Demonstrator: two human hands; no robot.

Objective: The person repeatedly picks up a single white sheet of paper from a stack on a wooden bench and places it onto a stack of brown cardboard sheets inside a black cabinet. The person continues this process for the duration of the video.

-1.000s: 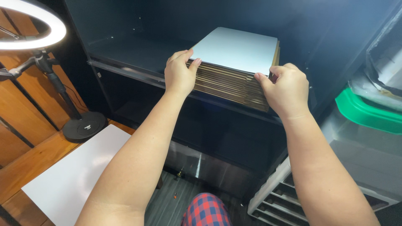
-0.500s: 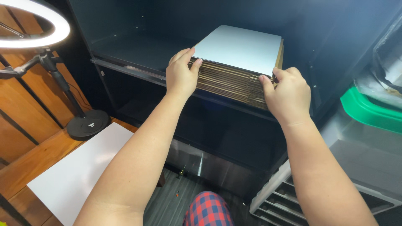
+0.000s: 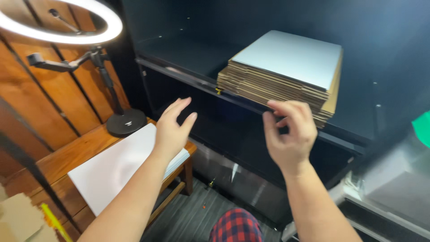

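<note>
A stack of flat cardboard sheets (image 3: pixel 286 76) with a white top face rests on a black shelf (image 3: pixel 188 58). My left hand (image 3: pixel 172 130) hovers below and left of the stack, fingers spread, holding nothing. My right hand (image 3: pixel 289 134) is just in front of the stack's lower right corner, fingers loosely curled and empty, apart from the cardboard.
A lit ring light (image 3: pixel 62 27) on a black stand (image 3: pixel 125 121) stands at the left on a wooden table (image 3: pixel 58 161). A white board (image 3: pixel 121 168) lies on that table. A grey plastic bin (image 3: pixel 394 188) with a green lid (image 3: pixel 423 127) is at the right.
Both hands have let go of the cardboard stack and pulled back toward me. The stack now lies on the shelf by itself.
</note>
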